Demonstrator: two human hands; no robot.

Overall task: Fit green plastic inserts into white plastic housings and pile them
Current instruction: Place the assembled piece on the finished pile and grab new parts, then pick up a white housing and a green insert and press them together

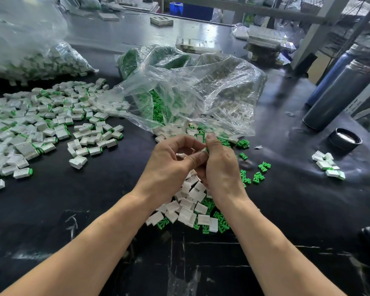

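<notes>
Small assembly workshop: black worktable (51,210) heaped with plastic parts (30,124), bulk bags (190,82) toward its far edge, steel racking (308,39) behind.

Two hands are showing, the left hand (171,161) and right hand (219,165). Three clear plastic bags (201,82) are lying from ten to one o'clock. Two flasks (342,92) are standing at two o'clock, with one black cap (344,139) near them. Assembled white housings (41,124) at nine o'clock, empty white housings (186,206) at centre, and loose green inserts (259,177) are each proving too many to count.
</notes>
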